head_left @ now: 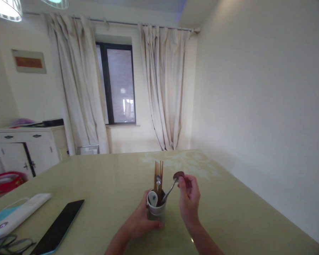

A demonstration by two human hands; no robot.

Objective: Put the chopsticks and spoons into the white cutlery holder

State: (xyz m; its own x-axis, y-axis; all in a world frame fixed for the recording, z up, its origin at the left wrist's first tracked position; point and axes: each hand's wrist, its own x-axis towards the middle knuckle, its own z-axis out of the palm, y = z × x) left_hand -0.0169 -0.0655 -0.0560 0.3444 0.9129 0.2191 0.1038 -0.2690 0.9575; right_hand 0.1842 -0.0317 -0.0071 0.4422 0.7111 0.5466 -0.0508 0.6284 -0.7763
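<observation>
A pale utensil cup [156, 211] stands on the table, with my left hand [142, 219] wrapped round its left and near side. Several brown chopsticks [161, 173] rise from it, along with a white spoon [152, 198] and a small metal spoon [158, 180]. Another metal spoon [171, 189] leans out to the right, its handle end in the cup's mouth and its round bowl uppermost. At that bowl, the fingers of my right hand [188, 194] are closed in a pinch. The lower part of the cup is partly hidden by my left hand.
On the left of the glossy greenish table [108, 177] lie a dark phone [60, 226], a white power strip-like bar [23, 214], a light blue item [5, 216] and dark-framed glasses [12, 244]. A wall [268, 124] borders the table's right side.
</observation>
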